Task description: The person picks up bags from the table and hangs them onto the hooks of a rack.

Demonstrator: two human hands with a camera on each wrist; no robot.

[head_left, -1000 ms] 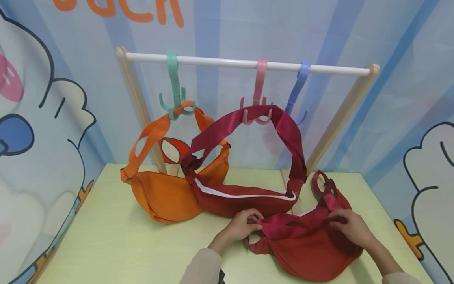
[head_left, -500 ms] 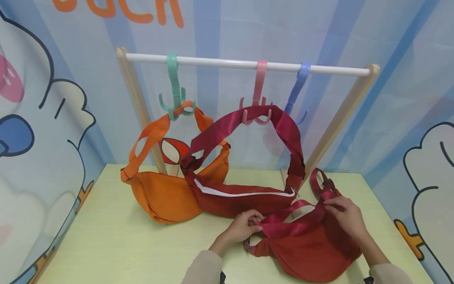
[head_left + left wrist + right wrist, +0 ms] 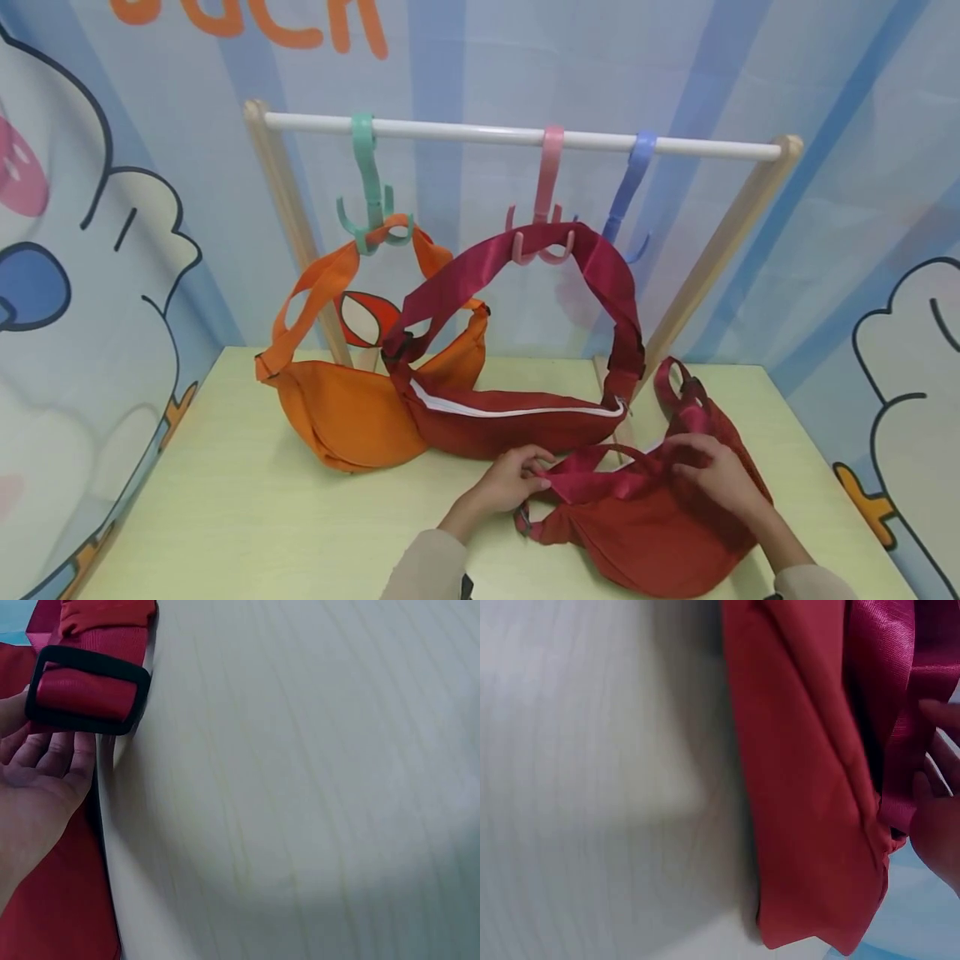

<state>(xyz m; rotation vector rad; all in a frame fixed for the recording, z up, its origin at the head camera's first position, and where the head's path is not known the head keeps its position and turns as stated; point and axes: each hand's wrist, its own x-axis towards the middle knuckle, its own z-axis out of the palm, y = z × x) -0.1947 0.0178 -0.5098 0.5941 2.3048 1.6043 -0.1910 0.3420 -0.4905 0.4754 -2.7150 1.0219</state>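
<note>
A red waist bag (image 3: 660, 533) lies at the front right of the table, its crimson strap (image 3: 588, 482) gathered along the top. My left hand (image 3: 504, 483) pinches the strap near the bag's left end. In the left wrist view, a black slide buckle (image 3: 97, 664) sits just above the curled fingers. Over the bag's right part is my right hand (image 3: 712, 475). Its thumb and fingers are bent and apart at the strap, which runs close past the fingertips in the right wrist view. A white zipper edge shows behind the strap.
Behind stands a rack with a white rail (image 3: 465, 133). An orange waist bag (image 3: 352, 417) hangs from a green hook (image 3: 367, 167), and another red bag (image 3: 517, 429) from a pink hook (image 3: 550, 175). A blue hook (image 3: 628, 183) is further right. Pale table (image 3: 247, 517) surface extends leftward.
My right hand first moved up and drew the strap aside, then came back down and left along it. The strap fold beside it sank lower. My left hand stayed nearly still.
</note>
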